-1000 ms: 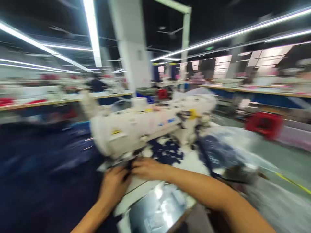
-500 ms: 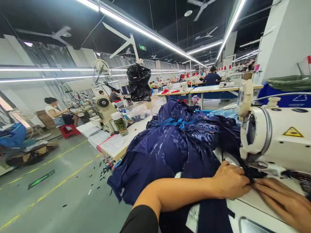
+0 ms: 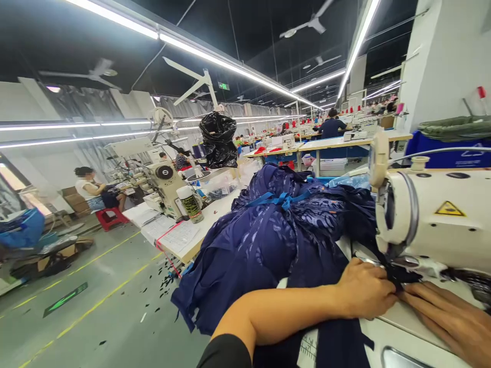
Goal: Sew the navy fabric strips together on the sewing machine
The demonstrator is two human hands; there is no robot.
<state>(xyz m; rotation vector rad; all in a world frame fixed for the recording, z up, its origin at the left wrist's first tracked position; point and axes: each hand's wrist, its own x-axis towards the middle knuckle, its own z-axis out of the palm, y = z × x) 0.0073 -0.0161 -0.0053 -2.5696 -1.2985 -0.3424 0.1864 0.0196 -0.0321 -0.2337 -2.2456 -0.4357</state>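
At the lower right, my left hand [image 3: 368,289] is closed, its fingers curled onto a strip of dark fabric [image 3: 402,275] under the head of a cream sewing machine [image 3: 441,209]. My right hand [image 3: 447,317] lies on the machine bed with its fingers stretched out flat, the tips at the edge of the same strip. The machine's needle cannot be made out. Left of the machine rises a big bundle of navy garments [image 3: 264,240] with lace patterns, tied with a blue strip [image 3: 284,199]. Its navy fabric hangs beneath my left forearm.
A white table [image 3: 187,245] on the left bears papers, a spray can [image 3: 190,204] and another sewing machine [image 3: 166,179]. A black plastic bag [image 3: 218,138] hangs behind it. A blue bin [image 3: 447,148] stands at the right. A person [image 3: 92,186] sits on a red stool [image 3: 109,219].
The view has shifted slightly, so the surroundings sit a little differently. Both hands stay at the fabric beside the machine head, with scarcely any movement.
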